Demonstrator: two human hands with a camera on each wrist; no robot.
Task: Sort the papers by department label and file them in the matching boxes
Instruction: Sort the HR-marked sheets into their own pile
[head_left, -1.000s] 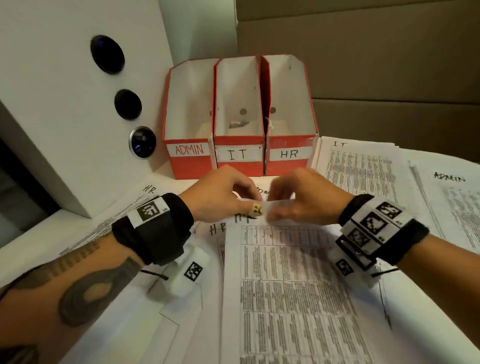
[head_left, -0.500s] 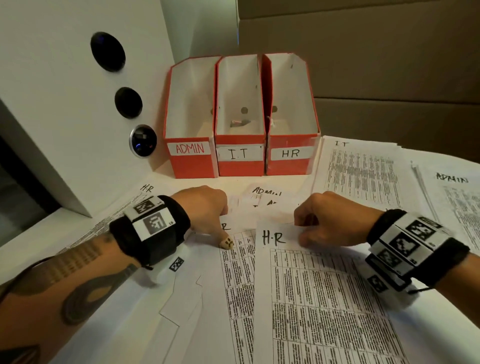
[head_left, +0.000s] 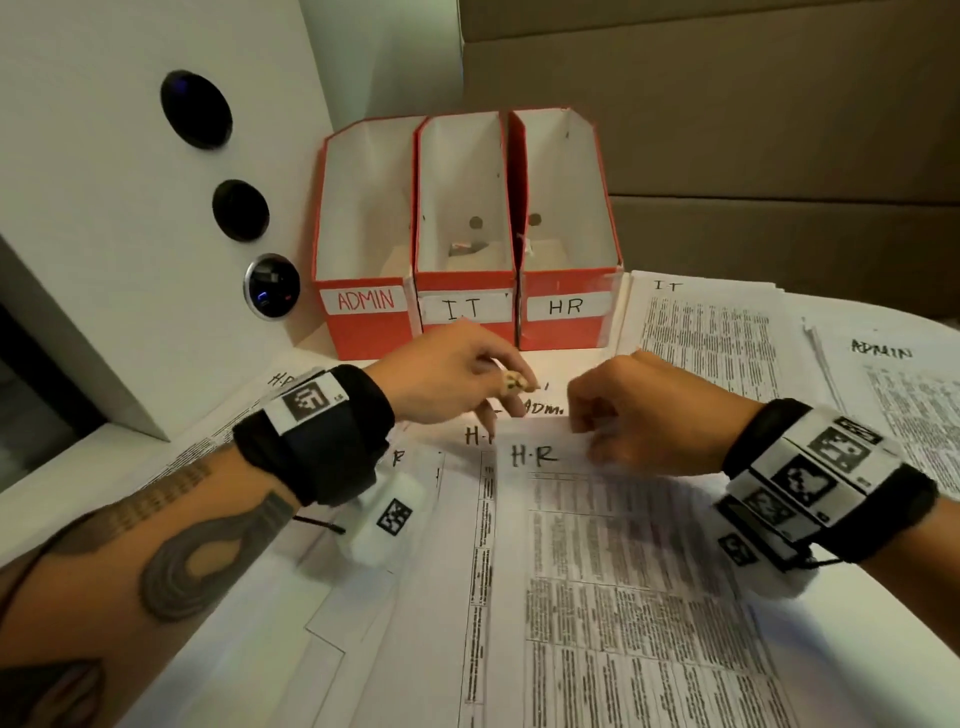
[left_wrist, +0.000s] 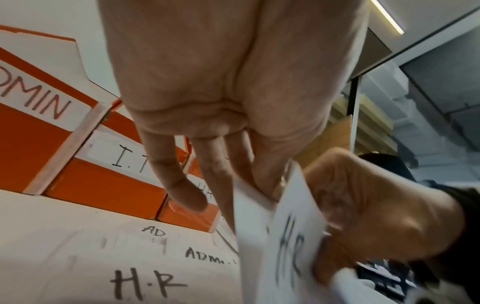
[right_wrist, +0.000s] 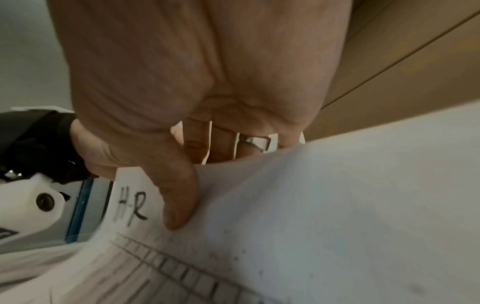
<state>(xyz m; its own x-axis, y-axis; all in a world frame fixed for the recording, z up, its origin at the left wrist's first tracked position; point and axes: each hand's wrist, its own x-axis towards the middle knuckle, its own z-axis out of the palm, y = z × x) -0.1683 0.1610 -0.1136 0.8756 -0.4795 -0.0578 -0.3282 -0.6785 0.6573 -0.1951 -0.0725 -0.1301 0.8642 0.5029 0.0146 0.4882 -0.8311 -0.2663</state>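
Three red file boxes stand side by side at the back, labelled ADMIN (head_left: 363, 332), IT (head_left: 467, 306) and HR (head_left: 566, 332). A printed sheet marked H.R (head_left: 597, 571) lies on top of the spread papers in front of me. My right hand (head_left: 582, 431) pinches its top edge, thumb (right_wrist: 179, 205) on top beside the label and fingers curled beneath. My left hand (head_left: 498, 405) is at the sheet's top-left corner. In the left wrist view that corner (left_wrist: 293, 236) rises between the thumb and the long straight fingers (left_wrist: 187, 197).
More sheets marked H.R (head_left: 475, 436) and ADMIN lie fanned under the top one. An IT stack (head_left: 701, 338) and an ADMIN stack (head_left: 893, 395) sit to the right. A white cabinet (head_left: 130, 208) with round black buttons stands close on the left.
My left hand has left the papers at the lower left and moved up and right to the H.R sheet's top-left corner. My right hand keeps hold of the top edge.
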